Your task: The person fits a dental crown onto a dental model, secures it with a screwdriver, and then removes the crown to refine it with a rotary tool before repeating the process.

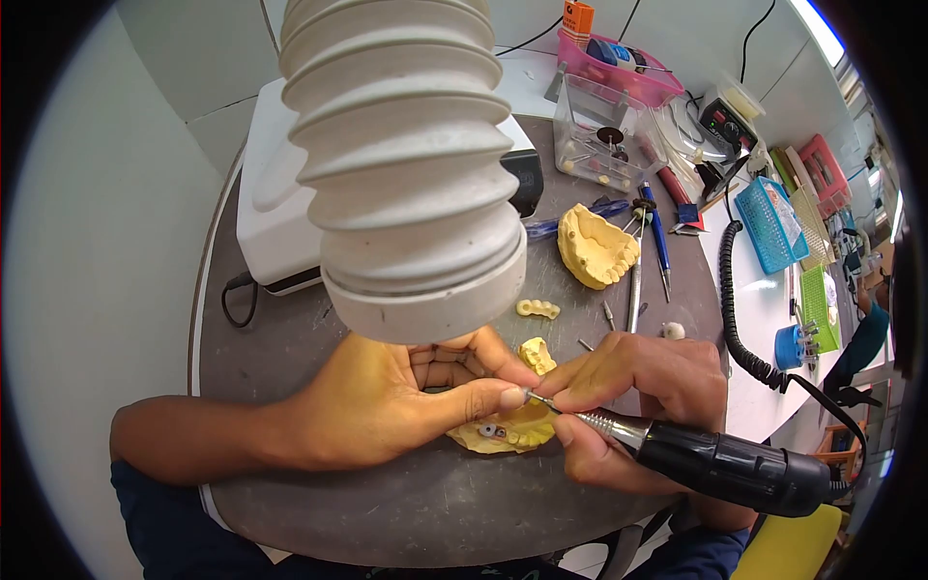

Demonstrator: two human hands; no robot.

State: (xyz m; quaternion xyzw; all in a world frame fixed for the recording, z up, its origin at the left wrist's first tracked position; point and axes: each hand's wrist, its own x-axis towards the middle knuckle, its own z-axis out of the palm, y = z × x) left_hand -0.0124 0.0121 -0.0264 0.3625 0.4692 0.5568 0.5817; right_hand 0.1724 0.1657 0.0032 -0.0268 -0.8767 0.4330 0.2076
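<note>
My right hand [643,387] is wrapped round a black rotary handpiece [730,464] with a silver nose, its thin bit pointing left. At that tip, my left hand [416,396] pinches a small greyish piece [528,393] between thumb and finger, mostly hidden by the fingertips. Beneath the hands lies a yellow dental model [503,435] with small metallic parts on it, partly covered. A small yellow model piece [536,355] sits just behind the fingers. Farther back are a cream row of teeth [537,308] and a larger yellow dental cast [596,246].
A ribbed white hose [416,174] hangs over the bench before a white machine [275,193]. Behind the cast stands a clear plastic box [604,135]. A blue pen [658,237], blue basket [770,227] and coiled black cable [739,319] are on the right.
</note>
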